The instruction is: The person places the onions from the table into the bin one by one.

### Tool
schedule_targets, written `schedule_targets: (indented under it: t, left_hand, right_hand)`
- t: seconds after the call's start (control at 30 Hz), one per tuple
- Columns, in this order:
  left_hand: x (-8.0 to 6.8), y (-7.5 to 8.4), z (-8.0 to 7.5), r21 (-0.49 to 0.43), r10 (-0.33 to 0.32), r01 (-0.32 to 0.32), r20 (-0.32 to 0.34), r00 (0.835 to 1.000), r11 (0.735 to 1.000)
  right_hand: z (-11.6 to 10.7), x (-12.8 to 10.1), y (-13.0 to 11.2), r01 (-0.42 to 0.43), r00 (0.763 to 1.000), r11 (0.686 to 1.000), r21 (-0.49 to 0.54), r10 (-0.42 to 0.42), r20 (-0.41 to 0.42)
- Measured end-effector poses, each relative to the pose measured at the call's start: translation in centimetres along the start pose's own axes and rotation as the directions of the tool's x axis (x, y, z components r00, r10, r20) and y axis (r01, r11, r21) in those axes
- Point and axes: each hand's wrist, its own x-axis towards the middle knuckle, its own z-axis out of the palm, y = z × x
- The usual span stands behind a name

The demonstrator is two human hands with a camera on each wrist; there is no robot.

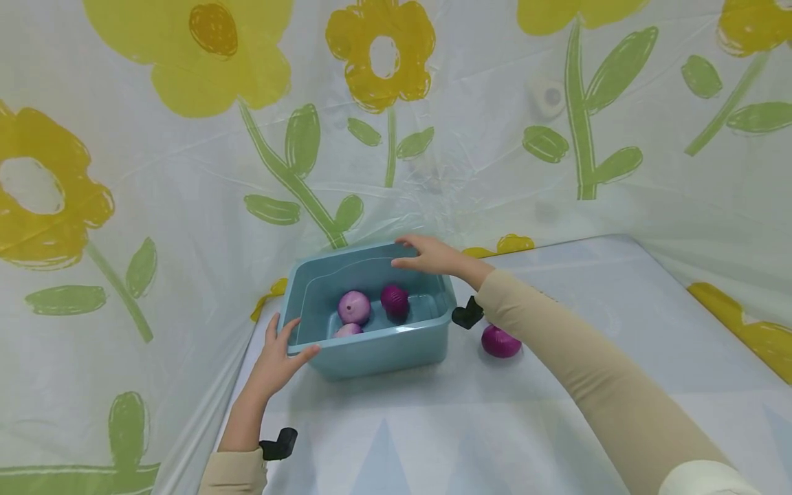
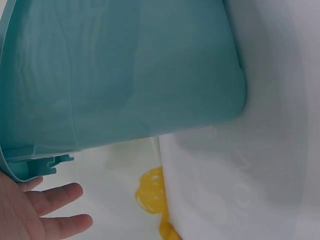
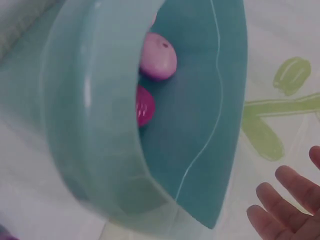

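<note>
A blue plastic bin (image 1: 377, 347) stands on the table, holding a dark purple onion (image 1: 394, 301) and two paler purple onions (image 1: 354, 307), one half hidden by the front wall. My left hand (image 1: 275, 361) is at the bin's left front corner, thumb by the front rim and fingers spread along the left side. In the left wrist view its straight fingers (image 2: 55, 199) lie right at the rim's end. Over the right back rim my right hand (image 1: 433, 256) is spread, nothing between its fingers. Another dark purple onion (image 1: 500, 342) lies right of the bin, partly behind the right sleeve.
The pale table (image 1: 482, 419) has a light blue triangle pattern. Behind and to the left hangs a white curtain (image 1: 470, 117) printed with yellow flowers, close to the bin's back. A black wrist mount (image 1: 468, 313) on the right arm sits near the bin's right side.
</note>
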Motion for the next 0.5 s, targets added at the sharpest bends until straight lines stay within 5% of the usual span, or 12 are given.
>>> schedule_targets:
  t: [0.5]
  left_hand:
    - [0.0, 0.0, 0.0, -0.018, -0.011, 0.011, 0.006, 1.000, 1.000]
  right_hand:
    - [-2.2, -2.8, 1.1, 0.012, 0.998, 1.000, 0.027, -0.010, -0.069]
